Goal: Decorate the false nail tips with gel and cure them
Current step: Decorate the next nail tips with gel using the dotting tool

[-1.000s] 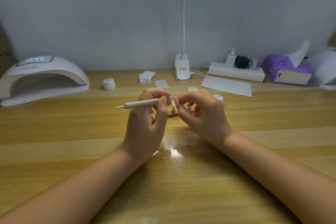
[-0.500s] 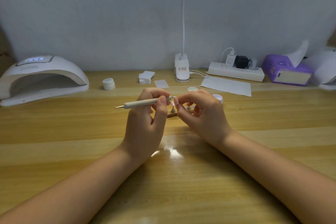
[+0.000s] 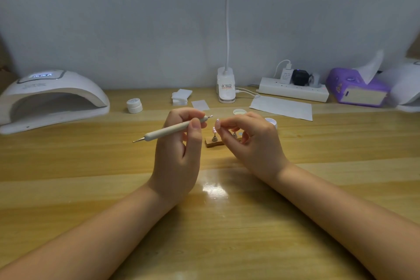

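My left hand (image 3: pixel 179 143) grips a beige dotting pen (image 3: pixel 169 131) that lies nearly level, its metal tip pointing right toward my right hand. My right hand (image 3: pixel 247 141) pinches a pale pink false nail tip (image 3: pixel 217 123) between thumb and forefinger, a small gap from the pen's tip. Below them a small wooden nail stand (image 3: pixel 212 143) sits on the table with another pink tip (image 3: pixel 214 130) on a metal peg; my right hand hides part of it. An open gel jar (image 3: pixel 271 122) and its lid (image 3: pixel 239 111) lie just behind my right hand.
A white curing lamp (image 3: pixel 52 100) with its display lit stands at the far left. A closed white jar (image 3: pixel 134 105), wipe pads (image 3: pixel 180 96), a clip lamp base (image 3: pixel 226 86), a paper sheet (image 3: pixel 281 107), a power strip (image 3: pixel 293 92) and a purple tissue box (image 3: pixel 356 90) line the back.
My hands have drawn slightly apart: the pen's tip was touching the nail tip before and now sits a small gap to its left.
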A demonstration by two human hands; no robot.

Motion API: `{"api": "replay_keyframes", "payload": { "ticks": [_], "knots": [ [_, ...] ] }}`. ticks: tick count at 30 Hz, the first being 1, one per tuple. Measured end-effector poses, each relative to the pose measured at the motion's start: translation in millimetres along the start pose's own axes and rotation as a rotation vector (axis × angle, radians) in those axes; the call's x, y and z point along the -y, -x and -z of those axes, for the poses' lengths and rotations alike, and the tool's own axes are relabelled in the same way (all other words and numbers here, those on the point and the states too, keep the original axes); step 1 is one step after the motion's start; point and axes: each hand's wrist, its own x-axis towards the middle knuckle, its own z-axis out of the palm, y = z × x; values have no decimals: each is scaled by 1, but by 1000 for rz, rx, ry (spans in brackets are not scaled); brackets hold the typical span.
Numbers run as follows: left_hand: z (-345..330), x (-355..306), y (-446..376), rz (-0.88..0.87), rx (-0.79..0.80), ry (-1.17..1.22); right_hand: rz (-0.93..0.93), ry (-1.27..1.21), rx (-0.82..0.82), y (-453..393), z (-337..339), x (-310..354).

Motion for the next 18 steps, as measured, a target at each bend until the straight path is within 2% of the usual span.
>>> {"api": "replay_keyframes", "payload": {
  "ticks": [18],
  "knots": [
    [0,-3,1,-13,71,-26,-22,-21,-4,0,0,1]
  ]
}}
